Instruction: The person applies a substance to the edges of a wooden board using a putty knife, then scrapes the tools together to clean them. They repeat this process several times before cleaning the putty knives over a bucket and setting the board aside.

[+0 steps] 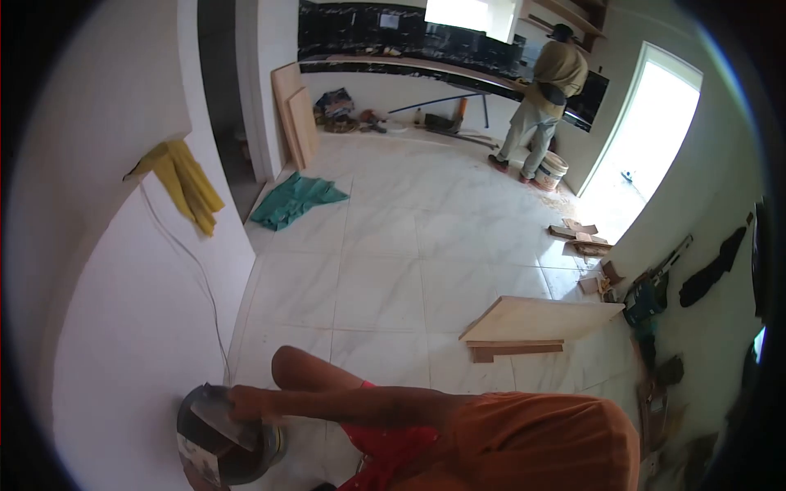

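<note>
The flat blade [214, 412] rests across the mouth of the metal bucket [270, 448], its length running leftward from the hand. The right hand [246, 404] reaches in from the bucket's right and, as far as the blur allows, is clenched on the blade's near end. The left hand is out of sight. Boards [540, 319] lie well to the bucket's right.

The right arm reaches leftward across the body, nearly straight, its right grip [246, 403] closed.
</note>
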The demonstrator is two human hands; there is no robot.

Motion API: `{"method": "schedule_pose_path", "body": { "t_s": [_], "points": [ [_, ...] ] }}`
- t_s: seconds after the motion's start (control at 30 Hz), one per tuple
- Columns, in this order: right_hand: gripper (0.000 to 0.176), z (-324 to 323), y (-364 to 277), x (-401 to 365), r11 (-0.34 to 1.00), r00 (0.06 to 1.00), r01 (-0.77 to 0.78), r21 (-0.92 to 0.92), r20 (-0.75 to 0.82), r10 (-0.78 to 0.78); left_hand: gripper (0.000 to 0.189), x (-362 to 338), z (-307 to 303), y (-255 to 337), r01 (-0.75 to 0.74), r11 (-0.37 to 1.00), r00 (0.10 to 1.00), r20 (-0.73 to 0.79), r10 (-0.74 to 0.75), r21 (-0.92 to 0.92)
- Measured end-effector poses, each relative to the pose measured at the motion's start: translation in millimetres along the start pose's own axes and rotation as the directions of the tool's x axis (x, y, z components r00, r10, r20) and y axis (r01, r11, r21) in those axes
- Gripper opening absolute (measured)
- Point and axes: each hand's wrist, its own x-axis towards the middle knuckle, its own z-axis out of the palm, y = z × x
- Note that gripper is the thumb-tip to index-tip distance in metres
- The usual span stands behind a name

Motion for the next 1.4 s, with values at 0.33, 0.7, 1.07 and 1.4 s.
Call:
{"method": "schedule_pose_path", "body": {
  "t_s": [0.33,0.7,1.07,1.4],
  "points": [
    [0.022,-107.2,-149.3,-134.1,0.59,0.92,0.392,-0.706,0.317,-0.232,0.088,-4.1,15.4,-9.8,0.093,0.935,0.995,-0.01,-0.102,-0.342],
    [0.021,-162.3,-306.0,-296.8,-0.017,0.951,-0.231,-0.973,-0.222,-0.216,0.059,24.0,60.9,108.9,0.365,0.717,0.908,0.056,-0.415,-0.594],
    [0.019,-169.2,-324.1,-286.3,-0.169,0.99,-0.134,-0.976,-0.122,-0.076,0.058,15.6,60.2,49.8,-0.057,0.977,0.998,-0.037,0.05,-0.204],
    [0.018,-178.0,-322.7,-266.2,-0.167,0.999,0.025,-0.986,0.029,-0.018,0.058,18.6,52.0,63.3,0.422,0.518,0.85,0.126,-0.511,-0.744]
  ]
}}
